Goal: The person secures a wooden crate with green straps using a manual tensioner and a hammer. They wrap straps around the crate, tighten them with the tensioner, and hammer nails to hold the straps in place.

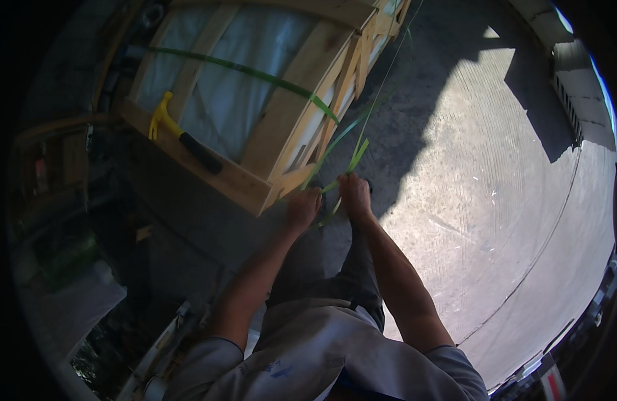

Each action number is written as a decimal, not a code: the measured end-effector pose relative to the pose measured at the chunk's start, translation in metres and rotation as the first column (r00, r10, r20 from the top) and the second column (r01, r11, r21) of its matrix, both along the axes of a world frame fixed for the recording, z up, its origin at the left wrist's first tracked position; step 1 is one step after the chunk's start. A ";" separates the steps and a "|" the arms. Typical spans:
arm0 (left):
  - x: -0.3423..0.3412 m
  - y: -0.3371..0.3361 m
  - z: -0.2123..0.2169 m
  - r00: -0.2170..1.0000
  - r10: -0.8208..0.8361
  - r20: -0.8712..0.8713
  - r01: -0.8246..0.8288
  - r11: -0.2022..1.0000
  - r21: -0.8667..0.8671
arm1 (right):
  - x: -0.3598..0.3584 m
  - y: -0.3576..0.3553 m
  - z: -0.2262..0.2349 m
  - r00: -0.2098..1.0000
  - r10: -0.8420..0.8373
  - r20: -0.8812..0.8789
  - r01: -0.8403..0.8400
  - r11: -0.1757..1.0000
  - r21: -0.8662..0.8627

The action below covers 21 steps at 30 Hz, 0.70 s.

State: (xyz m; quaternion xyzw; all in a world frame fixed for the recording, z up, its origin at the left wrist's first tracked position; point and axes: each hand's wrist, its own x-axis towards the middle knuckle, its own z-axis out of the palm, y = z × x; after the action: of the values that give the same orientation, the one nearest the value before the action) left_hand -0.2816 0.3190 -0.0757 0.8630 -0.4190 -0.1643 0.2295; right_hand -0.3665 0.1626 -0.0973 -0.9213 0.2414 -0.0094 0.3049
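Observation:
A wooden crate [291,100] with white wrapped contents stands in front of me. A green plastic strap [255,71] runs across its top and down its near corner. My left hand [302,206] grips the strap just below the crate's corner. My right hand [354,192] is closed on the loose green strap ends, a little to the right. Both arms reach forward from the lower edge.
A hammer with a yellow head and black handle [181,137] lies on the crate's near-left frame. Concrete ground [495,174] lies sunlit to the right. Cluttered shelves and objects [61,200] sit in shade on the left.

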 end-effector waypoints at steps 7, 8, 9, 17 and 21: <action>0.018 0.009 -0.029 0.994 0.043 -0.100 -0.051 0.996 -0.079 | -0.017 0.010 0.014 0.920 -0.391 -0.023 0.265 0.578 0.772; 0.019 0.008 -0.030 0.993 0.067 -0.099 -0.078 0.991 -0.113 | -0.026 0.020 0.013 0.899 -0.437 -0.029 0.252 0.463 0.849; 0.021 0.007 -0.031 0.992 0.062 -0.106 -0.070 0.995 -0.075 | -0.034 0.033 0.010 0.899 -0.419 -0.127 0.322 0.437 0.840; 0.031 0.005 -0.035 0.978 -0.039 -0.206 0.072 0.985 0.156 | -0.040 0.167 -0.019 0.975 0.133 -0.178 -0.035 0.883 0.469; 0.034 0.008 -0.041 0.975 -0.073 -0.211 0.064 0.997 -0.047 | -0.019 0.182 -0.010 0.923 -0.054 -0.382 0.310 0.695 0.649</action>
State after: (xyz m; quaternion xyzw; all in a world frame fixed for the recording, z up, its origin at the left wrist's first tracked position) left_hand -0.2476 0.3272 -0.1167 0.8208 -0.4247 -0.2552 0.2842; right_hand -0.3856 0.3442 -0.1073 -0.6961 0.3662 0.2077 0.5815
